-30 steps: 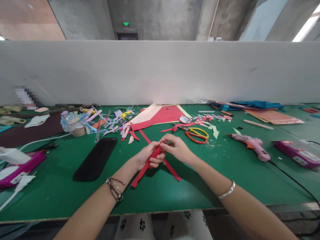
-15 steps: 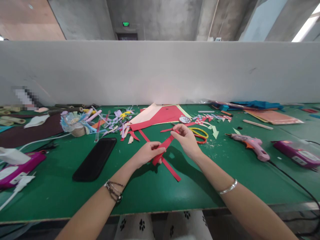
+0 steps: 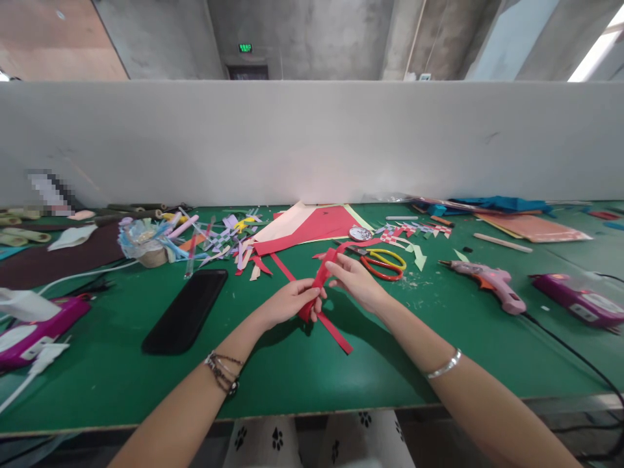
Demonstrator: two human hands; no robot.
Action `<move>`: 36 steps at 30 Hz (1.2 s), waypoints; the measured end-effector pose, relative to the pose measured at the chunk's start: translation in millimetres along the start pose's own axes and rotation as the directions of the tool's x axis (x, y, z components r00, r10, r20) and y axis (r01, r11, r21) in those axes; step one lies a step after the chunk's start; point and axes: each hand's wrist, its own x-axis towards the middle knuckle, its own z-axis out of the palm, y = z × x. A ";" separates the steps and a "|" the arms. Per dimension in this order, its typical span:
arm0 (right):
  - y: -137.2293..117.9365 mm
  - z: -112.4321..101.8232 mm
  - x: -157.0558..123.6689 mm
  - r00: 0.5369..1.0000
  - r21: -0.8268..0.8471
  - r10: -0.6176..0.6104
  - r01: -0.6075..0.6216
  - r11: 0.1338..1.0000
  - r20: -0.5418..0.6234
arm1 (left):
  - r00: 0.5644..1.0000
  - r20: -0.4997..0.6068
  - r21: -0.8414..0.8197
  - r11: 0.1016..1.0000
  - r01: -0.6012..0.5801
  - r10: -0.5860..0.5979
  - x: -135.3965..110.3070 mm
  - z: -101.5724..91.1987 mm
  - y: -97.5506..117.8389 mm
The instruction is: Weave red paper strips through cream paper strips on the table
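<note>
the left hand (image 3: 288,301) grasps a folded red strip (image 3: 325,270), thumb laid over its near face and the other fingers curled round its lower part. this low hold probably keeps the folded layers together and leaves the upper end free. the right hand (image 3: 358,278) meets that upper end with thumb and fingertips, seemingly to steady or shape it; whether those fingers pinch it or merely rest against it, i cannot tell.

the folded strip is raised over the middle of the worktop (image 3: 390,383), closer to its near edge than to the scraps at the back, which seems to give both wrists room. a loose red strip (image 3: 336,333) lies flat beneath the hands, one end pointing toward the near edge.

scissors (image 3: 385,262) lie just beyond the right hand, loops turned toward the right side, presumably for easy reach. the red sheet (image 3: 319,226) is spread toward the far edge, away from the hands. a phone (image 3: 186,312) lies left of the left hand, and a glue gun (image 3: 492,279) well to the right, its nozzle turned inward.
</note>
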 end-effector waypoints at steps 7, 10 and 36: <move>4.2 -2.9 3.2 0.994 0.028 -0.085 0.087 0.996 -0.074 | 0.999 -0.035 -0.044 0.999 0.015 -0.017 3.9 -0.1 -5.8; 7.0 -7.5 6.5 0.986 -0.033 -0.146 0.144 0.989 -0.076 | 0.992 -0.126 0.042 0.999 -0.005 0.010 4.4 -2.4 -4.8; -0.2 -15.9 -0.8 0.927 -0.899 -0.303 0.313 0.307 0.220 | 0.887 -0.323 0.522 0.844 -0.123 0.329 0.5 -15.3 -0.7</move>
